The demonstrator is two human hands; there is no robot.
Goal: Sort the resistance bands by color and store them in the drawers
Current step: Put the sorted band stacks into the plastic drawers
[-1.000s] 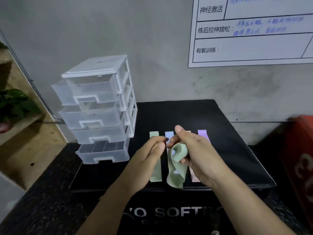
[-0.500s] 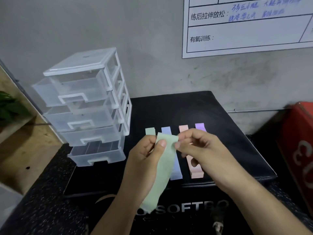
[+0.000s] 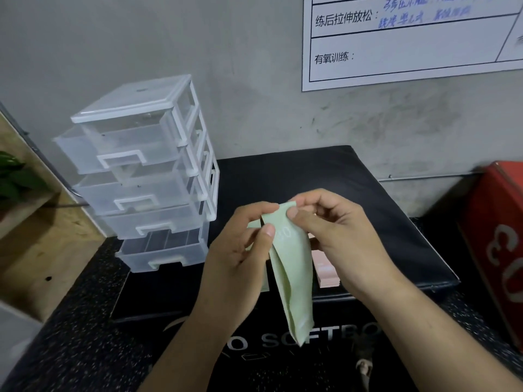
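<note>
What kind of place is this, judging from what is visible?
Probably a gym or training room: the wall chart has rows for post-workout stretching and aerobic training, the black padded box looks like a jump box, and the speckled floor looks like rubber matting.

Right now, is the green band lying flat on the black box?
No: the left hand and right hand pinch the green band at its top, and it hangs down between them.

Both forearms extended forward, hands close together. Left hand (image 3: 240, 247) pinches green band (image 3: 295, 275) between thumb and forefinger. Right hand (image 3: 339, 236) pinches its top end, other fingers curled.
</note>
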